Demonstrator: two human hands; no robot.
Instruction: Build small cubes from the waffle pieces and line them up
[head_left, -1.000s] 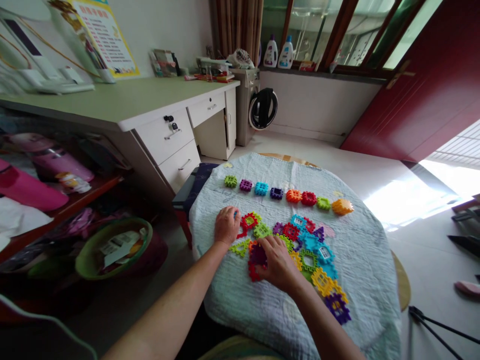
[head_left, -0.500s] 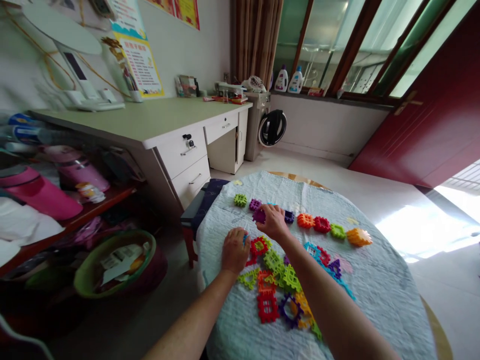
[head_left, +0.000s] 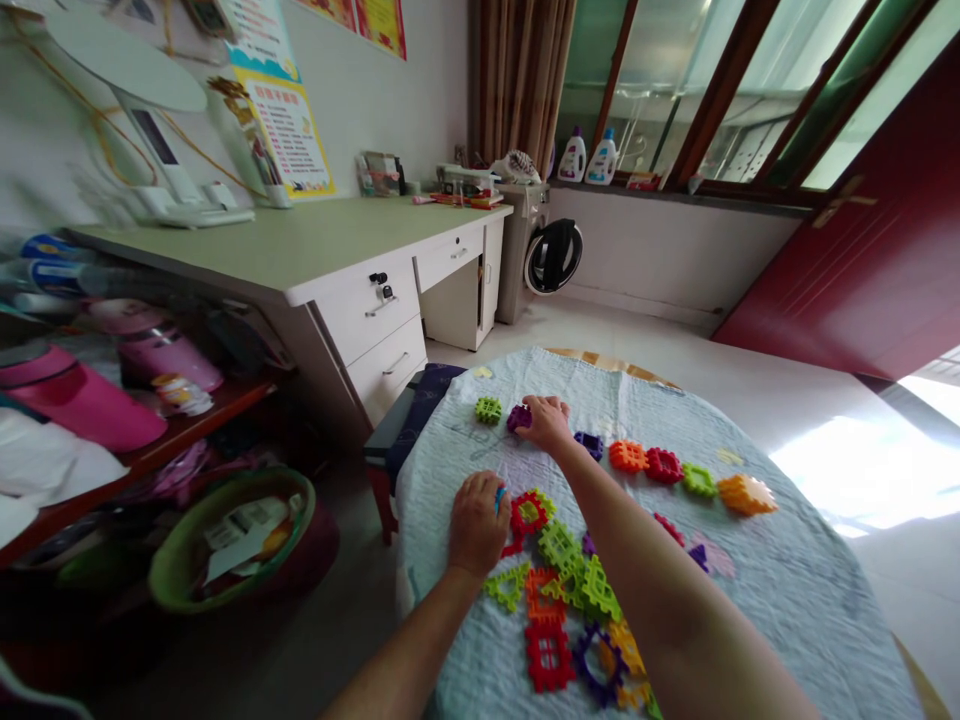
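My right hand [head_left: 546,421] reaches to the far row of plastic interlocking blocks and is closed on a purple block [head_left: 517,417], just right of the green block [head_left: 488,409] at the row's left end. Further right in the row lie a dark purple block [head_left: 589,444], an orange block [head_left: 628,456], a red block [head_left: 664,465], a green one [head_left: 699,480] and an orange one [head_left: 746,494]. My left hand [head_left: 478,523] rests curled on the pale quilted cloth [head_left: 787,590], with a bit of blue showing at its fingers, beside a red block [head_left: 529,512]. A loose pile of coloured blocks [head_left: 574,600] lies near me.
A desk with drawers [head_left: 360,290] stands to the left, with a dark stool [head_left: 409,410] between it and the table. A green basin [head_left: 232,530] sits on the floor at left below a cluttered shelf. A washing machine [head_left: 544,250] stands at the back.
My right hand left the near pile, carried a purple block to the far row and now sits at the row's left part. The view tilted up and forward. My left hand stayed put.
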